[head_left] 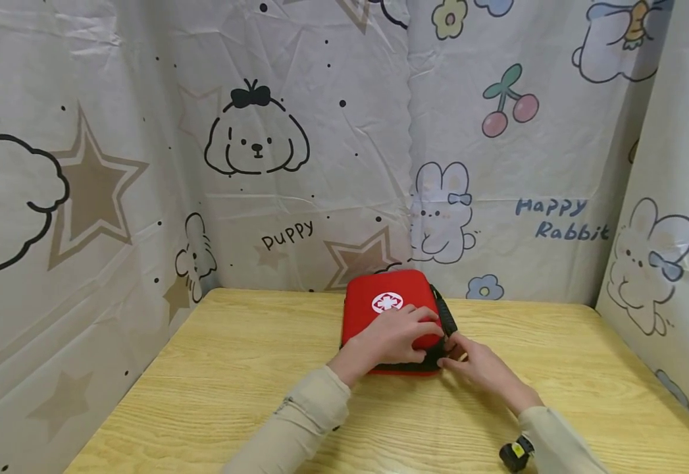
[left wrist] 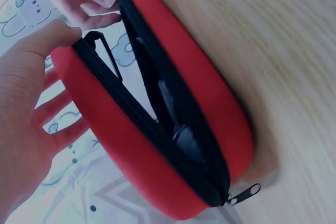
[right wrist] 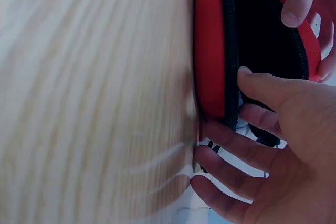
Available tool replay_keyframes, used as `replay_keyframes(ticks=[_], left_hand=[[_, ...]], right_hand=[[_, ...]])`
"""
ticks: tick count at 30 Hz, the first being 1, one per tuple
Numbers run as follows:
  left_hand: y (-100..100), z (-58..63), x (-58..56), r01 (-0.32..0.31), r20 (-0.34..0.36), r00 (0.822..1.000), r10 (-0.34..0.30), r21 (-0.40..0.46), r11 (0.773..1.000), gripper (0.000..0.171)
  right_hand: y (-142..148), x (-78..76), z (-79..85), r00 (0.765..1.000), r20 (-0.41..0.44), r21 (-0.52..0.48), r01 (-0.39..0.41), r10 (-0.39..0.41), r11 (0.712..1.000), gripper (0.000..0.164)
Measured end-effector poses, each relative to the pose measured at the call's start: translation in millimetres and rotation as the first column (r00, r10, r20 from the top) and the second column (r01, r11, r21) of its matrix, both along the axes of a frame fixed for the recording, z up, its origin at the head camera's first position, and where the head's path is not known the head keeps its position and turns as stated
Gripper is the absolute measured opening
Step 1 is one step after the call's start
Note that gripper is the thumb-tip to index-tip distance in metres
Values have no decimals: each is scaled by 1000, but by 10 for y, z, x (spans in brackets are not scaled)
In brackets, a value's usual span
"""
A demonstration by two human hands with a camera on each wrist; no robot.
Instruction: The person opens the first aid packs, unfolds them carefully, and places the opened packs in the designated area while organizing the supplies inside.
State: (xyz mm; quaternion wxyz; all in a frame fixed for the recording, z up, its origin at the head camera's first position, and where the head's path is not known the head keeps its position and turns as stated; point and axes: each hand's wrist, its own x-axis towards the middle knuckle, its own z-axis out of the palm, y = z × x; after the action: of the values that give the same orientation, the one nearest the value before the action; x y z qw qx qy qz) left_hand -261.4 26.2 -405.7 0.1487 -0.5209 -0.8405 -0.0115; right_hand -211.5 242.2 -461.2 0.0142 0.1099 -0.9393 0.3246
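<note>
Left hand: your left hand (head_left: 400, 336) grips the lid, thumb over its edge, fingers round the outside.
Right hand: your right hand (head_left: 483, 368) is at the lower half's corner, thumb at the rim; you cannot tell from here whether it pinches firmly.
Red case: the red case (head_left: 358, 306) sits towards the back of the bench (head_left: 249, 368), lid partly raised, the gap narrowing towards the zipper pull (left wrist: 245, 194).
Shell: probably light and semi-stiff, so it should keep its shape under a moderate squeeze; hard pressure would likely dent it.
Surface: it looks like textured fabric, so your fingers should find decent friction; the base may slide on the smooth wood.
Where to hold: take the lid by its free edge and steady the lower rim at the corner, keeping fingertips off the zipper teeth (left wrist: 152, 51).
Strap handle: the strap handle (head_left: 446, 315) at the right side looks flexible, better for carrying than for prying.
Contents: something greyish (left wrist: 188, 142) shows inside; its fragility is unclear, so tilt gently.
</note>
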Motion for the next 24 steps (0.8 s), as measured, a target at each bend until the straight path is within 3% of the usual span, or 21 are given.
replay_keyframes(ticks=[7,15,24], left_hand=[[-145,103,-12,-15,-5,1000,16,95,995,40],[-358,203,-43,2,-22,1000,4,254,967,39],[-570,301,-7,-95,89,994,68,334,938,42]], right_hand=[[-7,-10,-11,999,24,-25,-27,27,999,35],[18,-23,-25,999,30,-61,-33,34,998,36],[14,-21,-37,999,45,-70,-26,29,997,35]])
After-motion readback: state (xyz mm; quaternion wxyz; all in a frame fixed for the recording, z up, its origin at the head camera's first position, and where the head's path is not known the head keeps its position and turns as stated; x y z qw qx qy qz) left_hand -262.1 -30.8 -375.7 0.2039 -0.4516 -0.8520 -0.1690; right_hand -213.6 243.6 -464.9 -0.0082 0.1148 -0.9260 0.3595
